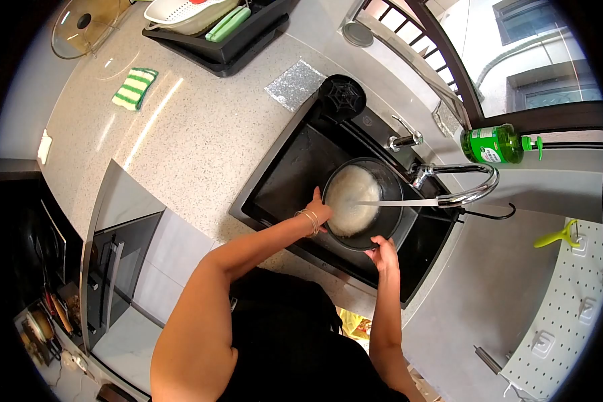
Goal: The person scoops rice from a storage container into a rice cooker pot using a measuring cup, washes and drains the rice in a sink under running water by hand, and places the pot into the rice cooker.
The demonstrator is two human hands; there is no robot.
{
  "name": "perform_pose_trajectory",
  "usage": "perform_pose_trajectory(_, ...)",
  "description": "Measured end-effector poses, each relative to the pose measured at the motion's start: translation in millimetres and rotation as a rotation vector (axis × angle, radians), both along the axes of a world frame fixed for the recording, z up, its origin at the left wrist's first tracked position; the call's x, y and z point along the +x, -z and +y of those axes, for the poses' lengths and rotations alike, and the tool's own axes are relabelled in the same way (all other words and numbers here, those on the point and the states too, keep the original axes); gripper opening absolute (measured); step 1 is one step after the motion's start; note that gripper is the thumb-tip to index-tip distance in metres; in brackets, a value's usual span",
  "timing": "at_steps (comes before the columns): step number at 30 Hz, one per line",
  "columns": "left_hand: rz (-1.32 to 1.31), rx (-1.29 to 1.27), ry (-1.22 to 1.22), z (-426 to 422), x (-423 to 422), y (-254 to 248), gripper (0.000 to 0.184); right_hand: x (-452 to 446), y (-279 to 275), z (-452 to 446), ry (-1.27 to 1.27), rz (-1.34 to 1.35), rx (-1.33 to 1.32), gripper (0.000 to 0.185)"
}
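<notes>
A dark round pot (pixel 390 221) sits in the black sink (pixel 285 167) with cloudy, whitish water (pixel 352 208) inside. From the chrome faucet (pixel 476 194) a stream of water (pixel 402 202) runs into it. My left hand (pixel 320 210), with thin bracelets at the wrist, is closed on the pot's left rim. On the near right side of the same rim, my right hand (pixel 383 254) grips with the thumb on top. The fingertips under the rim are hidden. Whatever lies beneath the cloudy water cannot be made out.
A green soap bottle (pixel 492 144) lies by the window, behind the faucet. Left of the sink, a striped cloth (pixel 135 88) rests on the speckled counter (pixel 181 147). A black rack (pixel 224 50) with a white colander (pixel 187 15) stands farther back. A glass lid (pixel 80 27) is at upper left.
</notes>
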State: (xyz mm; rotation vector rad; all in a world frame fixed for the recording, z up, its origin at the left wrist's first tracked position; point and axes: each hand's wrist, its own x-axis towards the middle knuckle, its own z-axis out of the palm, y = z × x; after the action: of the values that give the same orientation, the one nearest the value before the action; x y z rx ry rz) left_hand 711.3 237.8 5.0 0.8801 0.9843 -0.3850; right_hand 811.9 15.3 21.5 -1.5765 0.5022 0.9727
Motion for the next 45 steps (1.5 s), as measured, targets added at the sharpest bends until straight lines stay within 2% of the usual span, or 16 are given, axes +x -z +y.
perform_pose_trajectory(5,0.015,0.1,0.022,-3,3,3,0.087,8,5,-6,-0.044,0.009,0.061,0.022)
perform_pose_trajectory(14,0.013,0.09,-0.004,-5,-1,6,0.09,9,12,-9,-0.088,0.01,0.019,0.028)
perform_pose_trajectory(16,0.01,0.105,0.0,-4,-2,1,0.09,13,18,-17,-0.147,-0.002,-0.008,0.031)
perform_pose_trajectory(19,-0.002,0.119,0.006,-4,-3,2,0.089,19,-10,-7,-0.187,-0.077,-0.063,0.044)
perform_pose_trajectory(20,-0.008,0.123,0.008,-4,-4,3,0.089,23,-15,-7,-0.221,-0.167,-0.115,0.056)
perform_pose_trajectory(21,-0.008,0.127,0.01,-3,-4,3,0.089,30,-9,-11,-0.197,-0.279,-0.199,0.05)
perform_pose_trajectory(23,-0.007,0.136,0.015,-2,-3,1,0.088,37,-18,-9,-0.193,-0.507,-0.197,0.038)
perform_pose_trajectory(26,-0.006,0.157,0.023,-2,-3,-4,0.088,65,-10,-15,-0.223,-0.721,-0.113,0.026)
perform_pose_trajectory(29,0.028,0.063,-0.061,-1,-3,-4,0.092,81,-9,-13,-0.228,-0.892,-0.043,0.02)
perform_pose_trajectory(32,0.023,0.022,-0.096,-2,-5,6,0.093,93,-20,-11,-0.394,-1.022,-0.358,0.017)
perform_pose_trajectory(35,0.014,0.014,-0.126,-2,-6,7,0.093,95,-35,7,-0.463,-1.189,-0.492,0.022)
perform_pose_trajectory(36,0.013,0.013,-0.123,-2,-6,7,0.093,95,-46,18,-0.494,-1.166,-0.593,0.03)
perform_pose_trajectory(39,0.007,0.008,-0.125,-1,-5,8,0.093,97,-67,41,-0.645,-1.225,-0.757,0.035)
perform_pose_trajectory(40,0.004,0.005,-0.13,-2,-5,11,0.093,101,-62,44,-0.662,-1.298,-0.792,0.039)
perform_pose_trajectory(43,0.012,0.02,-0.12,-1,-4,11,0.093,109,-64,57,-0.749,-1.292,-0.876,0.04)
perform_pose_trajectory(45,0.012,0.025,-0.115,1,-4,9,0.093,118,-60,58,-0.741,-1.355,-0.818,0.042)
